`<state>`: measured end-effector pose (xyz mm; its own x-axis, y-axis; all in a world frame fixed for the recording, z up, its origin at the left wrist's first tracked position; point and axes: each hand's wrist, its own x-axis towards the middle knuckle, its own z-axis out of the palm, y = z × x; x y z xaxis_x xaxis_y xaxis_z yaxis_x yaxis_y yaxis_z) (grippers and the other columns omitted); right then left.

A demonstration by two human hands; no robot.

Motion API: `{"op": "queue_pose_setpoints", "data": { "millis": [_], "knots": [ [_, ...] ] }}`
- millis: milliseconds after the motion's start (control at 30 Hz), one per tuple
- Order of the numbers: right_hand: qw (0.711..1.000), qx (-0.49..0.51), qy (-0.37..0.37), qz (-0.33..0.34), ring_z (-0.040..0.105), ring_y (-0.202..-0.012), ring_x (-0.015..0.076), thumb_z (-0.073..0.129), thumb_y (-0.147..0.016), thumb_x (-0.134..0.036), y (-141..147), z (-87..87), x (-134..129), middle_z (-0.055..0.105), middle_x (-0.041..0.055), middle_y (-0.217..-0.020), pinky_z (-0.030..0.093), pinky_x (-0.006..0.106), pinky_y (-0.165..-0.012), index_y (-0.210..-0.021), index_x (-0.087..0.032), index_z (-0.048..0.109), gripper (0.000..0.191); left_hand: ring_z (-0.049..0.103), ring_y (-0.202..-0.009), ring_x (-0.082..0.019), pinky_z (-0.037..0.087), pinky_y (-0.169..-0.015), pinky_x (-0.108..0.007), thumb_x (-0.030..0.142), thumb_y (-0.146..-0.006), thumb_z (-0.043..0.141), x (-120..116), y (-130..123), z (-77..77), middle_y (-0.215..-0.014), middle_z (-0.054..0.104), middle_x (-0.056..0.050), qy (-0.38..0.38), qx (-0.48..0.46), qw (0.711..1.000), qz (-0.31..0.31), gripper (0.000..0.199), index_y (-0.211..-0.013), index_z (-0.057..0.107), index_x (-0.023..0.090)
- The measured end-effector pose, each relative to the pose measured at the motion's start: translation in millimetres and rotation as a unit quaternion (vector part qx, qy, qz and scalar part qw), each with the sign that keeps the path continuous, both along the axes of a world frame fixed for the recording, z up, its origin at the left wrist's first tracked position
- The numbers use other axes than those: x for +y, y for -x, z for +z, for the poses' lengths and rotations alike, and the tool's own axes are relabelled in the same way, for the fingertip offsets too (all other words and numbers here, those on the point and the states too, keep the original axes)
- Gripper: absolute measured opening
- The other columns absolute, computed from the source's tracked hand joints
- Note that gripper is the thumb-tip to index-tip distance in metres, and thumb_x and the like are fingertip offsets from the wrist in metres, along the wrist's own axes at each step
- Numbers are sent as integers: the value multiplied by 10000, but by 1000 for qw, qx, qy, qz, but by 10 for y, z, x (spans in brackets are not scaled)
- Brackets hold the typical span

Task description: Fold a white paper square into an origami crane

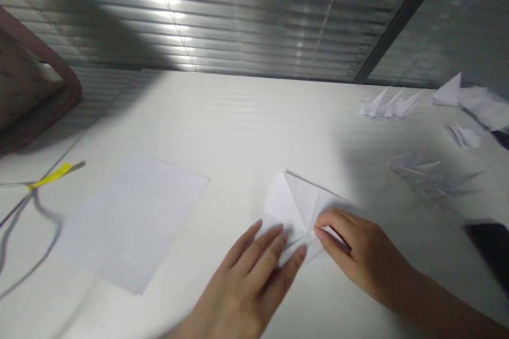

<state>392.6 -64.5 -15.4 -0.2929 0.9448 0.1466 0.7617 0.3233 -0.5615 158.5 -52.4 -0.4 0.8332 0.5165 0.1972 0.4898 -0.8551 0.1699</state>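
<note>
Left hand [246, 275] lies open and flat, pinning the folded white paper [294, 206] at centre, while the right hand [358, 249] pinches its lower flap. Steady pressure suits this crease! Loose sheet [131, 222] sits left on the tabletop [222, 111], open room between; folded paper shapes [392, 104] stay well right.

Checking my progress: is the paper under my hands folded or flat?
Folded: the white paper shows creased triangular flaps meeting at a point.

Harsh glare on the metal blinds [167, 16], broad soft shadows across the white table [242, 122], blurred lower edge
</note>
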Motion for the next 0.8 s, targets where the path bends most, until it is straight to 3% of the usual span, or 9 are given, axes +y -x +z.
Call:
{"op": "queue_pose_setpoints", "data": {
  "millis": [100, 233, 367, 467, 667, 800],
  "knots": [
    [1000, 3, -4, -4, 631, -700, 159, 446, -914, -153, -5, 4, -33, 651, 19, -789, 467, 274, -645, -915, -201, 541, 106, 473, -1269, -207, 351, -1083, -360, 292, -971, 365, -70, -17, -5, -1344, 564, -29, -36, 60, 997, 11, 416, -1368, 462, 218],
    [1000, 2, 19, 18, 643, -809, 154, 445, -920, -132, -17, 41, -39, 667, 17, -892, 475, 273, -717, -1008, -218, 544, 158, 465, -1274, -185, 270, -1109, -346, 407, -967, 362, -110, -58, -2, -1345, 565, -13, -56, 66, 996, 33, 443, -1350, 481, 219],
    [999, 14, 51, 7, 618, -727, 134, 544, -894, -187, -12, 76, -17, 639, -14, -803, 449, 251, -653, -914, -225, 547, 43, 446, -1285, -214, 172, -1140, -395, 378, -946, 418, -108, -60, -23, -1354, 555, -35, -69, 68, 995, 18, 460, -1369, 458, 201],
    [998, 29, 46, -10, 615, -713, 127, 545, -889, -165, 5, 77, -2, 643, -15, -782, 436, 243, -645, -868, -219, 550, 58, 420, -1303, -239, 115, -1151, -414, 369, -926, 466, -110, -55, -42, -1373, 533, -64, -61, 66, 996, 9, 501, -1388, 436, 176],
    [999, 22, 32, -8, 615, -701, 135, 530, -891, -155, 5, 73, 20, 639, -7, -760, 432, 251, -642, -856, -201, 554, 63, 393, -1322, -255, 94, -1157, -433, 408, -940, 431, -165, -116, -29, -1341, 562, -77, -46, 28, 997, 58, 503, -1376, 456, 158],
    [999, 26, 35, 1, 619, -708, 143, 515, -893, -156, -3, 71, 35, 640, 4, -762, 441, 258, -653, -848, -194, 551, 69, 327, -1362, -212, 63, -1167, -373, 325, -944, 418, -327, -194, -22, -1398, 510, -49, -51, 37, 996, 56, 446, -1351, 486, 155]
  ]
}}
